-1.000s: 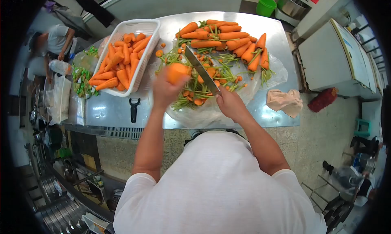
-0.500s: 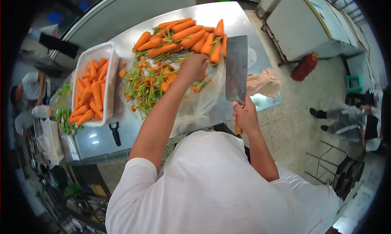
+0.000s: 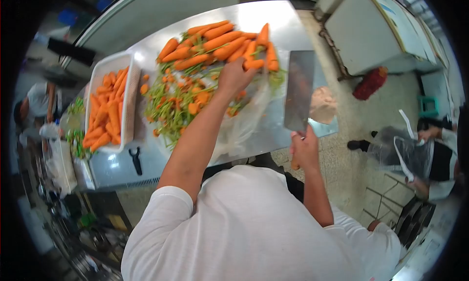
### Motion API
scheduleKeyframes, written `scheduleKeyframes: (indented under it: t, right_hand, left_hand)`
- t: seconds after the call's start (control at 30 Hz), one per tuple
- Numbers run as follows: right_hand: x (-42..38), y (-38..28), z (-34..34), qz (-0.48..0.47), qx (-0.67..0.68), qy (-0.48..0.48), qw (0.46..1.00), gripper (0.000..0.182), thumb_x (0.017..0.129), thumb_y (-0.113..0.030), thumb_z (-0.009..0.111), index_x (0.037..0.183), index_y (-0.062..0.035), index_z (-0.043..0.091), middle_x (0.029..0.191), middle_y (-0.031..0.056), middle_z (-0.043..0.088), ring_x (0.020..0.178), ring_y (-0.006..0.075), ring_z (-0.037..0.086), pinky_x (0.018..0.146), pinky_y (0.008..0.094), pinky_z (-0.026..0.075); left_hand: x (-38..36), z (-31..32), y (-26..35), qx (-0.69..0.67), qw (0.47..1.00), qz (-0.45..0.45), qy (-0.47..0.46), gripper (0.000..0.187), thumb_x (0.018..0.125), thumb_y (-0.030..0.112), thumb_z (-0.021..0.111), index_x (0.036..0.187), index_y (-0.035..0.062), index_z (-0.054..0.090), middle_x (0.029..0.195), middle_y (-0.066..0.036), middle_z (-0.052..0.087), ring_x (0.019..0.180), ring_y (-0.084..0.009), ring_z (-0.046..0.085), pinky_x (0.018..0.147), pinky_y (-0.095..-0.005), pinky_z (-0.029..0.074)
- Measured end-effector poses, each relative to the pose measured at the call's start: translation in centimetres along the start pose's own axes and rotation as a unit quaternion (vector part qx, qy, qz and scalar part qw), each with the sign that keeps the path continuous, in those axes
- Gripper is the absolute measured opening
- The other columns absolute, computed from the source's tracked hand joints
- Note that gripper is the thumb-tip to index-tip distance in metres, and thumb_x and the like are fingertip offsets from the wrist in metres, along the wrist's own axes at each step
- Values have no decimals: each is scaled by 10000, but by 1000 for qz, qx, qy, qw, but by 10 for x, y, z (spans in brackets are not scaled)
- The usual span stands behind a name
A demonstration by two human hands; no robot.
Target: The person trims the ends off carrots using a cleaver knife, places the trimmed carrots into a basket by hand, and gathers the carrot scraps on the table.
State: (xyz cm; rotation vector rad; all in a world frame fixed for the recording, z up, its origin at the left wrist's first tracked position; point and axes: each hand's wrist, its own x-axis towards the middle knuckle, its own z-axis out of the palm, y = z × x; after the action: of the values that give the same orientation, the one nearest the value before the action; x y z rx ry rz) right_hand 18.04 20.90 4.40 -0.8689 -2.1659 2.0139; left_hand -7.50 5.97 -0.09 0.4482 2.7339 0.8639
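Observation:
My left hand (image 3: 233, 79) is closed around a carrot (image 3: 253, 64), whose orange end sticks out to the right of the fingers. It is at the near edge of a pile of whole carrots (image 3: 222, 39) with some green stems on them. My right hand (image 3: 305, 145) grips the handle of a cleaver (image 3: 299, 90), its wide blade pointing away from me over the table's right part. Below and left of the pile lie cut carrot tops and green stems (image 3: 171, 105), partly beneath my left forearm. A clear plastic bag (image 3: 244, 129) lies by them.
A white plastic basket (image 3: 130, 102) of trimmed carrots stands on the left of the metal table (image 3: 110, 168). A black peeler (image 3: 136, 161) lies near the front edge. A crumpled tan cloth (image 3: 323, 105) is at the right edge. Other people are at the far left and right.
My left hand has taken hold of a carrot by the pile. My right hand has shifted right and slightly nearer with the cleaver. The person at the right has moved, with the clear plastic.

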Motion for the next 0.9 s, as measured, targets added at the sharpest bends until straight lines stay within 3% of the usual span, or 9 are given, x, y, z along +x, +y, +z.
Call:
scheduleKeyframes:
  t: [0.17,0.23,0.3,0.37,0.43,0.5,0.63,0.7,0.9]
  right_hand:
    - [2,-18,49,-16,-35,-17,999,298,965,-58,558,1256,5,540,858,42,578,541,78,504,508,241,445]
    - [-11,-23,90,-32,-22,-4,999,287,969,-62,559,1246,10,539,831,38,571,540,81,502,506,240,439]
    - [-29,-25,140,-31,-27,-14,999,271,969,-63,565,1229,9,542,809,32,562,541,80,500,499,238,433]
    - [-49,-28,192,-54,-5,-26,998,258,977,-71,576,1219,11,543,794,26,555,542,78,500,499,243,432]
    - [-62,-28,249,-64,18,-52,996,262,972,-75,586,1215,17,554,815,36,592,548,75,507,506,240,437]
    - [-85,-27,289,-54,41,-74,995,266,968,-78,596,1211,24,565,837,45,628,554,72,513,513,237,442]
    - [-99,-42,358,-179,-130,-114,968,250,952,-72,618,1177,35,616,718,92,648,566,158,590,548,313,487]
    - [-109,-54,387,-323,-245,-135,904,310,925,-46,633,1224,33,610,741,128,661,559,228,610,556,334,493]
    - [-125,-65,449,-445,-292,-166,830,521,745,49,650,1259,-37,639,789,106,693,615,272,652,576,374,506]
  left_hand:
    - [-61,-87,-75,-290,949,70,103,475,822,237,721,1243,40,625,1002,-111,692,879,-230,689,808,-375,551]
    - [-88,-113,-122,-377,921,63,81,454,842,120,692,1275,40,584,1079,-85,654,999,-177,666,853,-349,555]
    - [-118,-139,-167,-657,733,123,127,501,862,74,665,1341,46,521,1135,-108,632,1091,-203,640,923,-389,550]
    - [-151,-172,-200,-711,681,124,122,443,945,153,624,1359,59,494,1180,-115,608,1125,-226,625,966,-418,540]
    - [-176,-200,-236,-809,586,14,41,426,1017,302,566,1361,61,492,1151,-117,613,1095,-249,638,942,-428,540]
    - [-203,-220,-270,-804,591,-47,29,442,1049,399,495,1330,58,513,1097,-110,623,971,-232,664,827,-378,559]
    - [-236,-267,-322,-694,718,-53,-33,429,1002,437,606,1203,60,567,984,-47,630,768,-114,638,631,-259,530]
    - [-246,-288,-347,-493,869,-25,-39,453,995,445,621,1202,42,595,939,-49,629,718,-117,597,621,-267,505]
    - [-258,-342,-370,-356,932,-59,-28,395,939,403,715,978,12,682,768,-43,662,715,-109,611,641,-299,502]
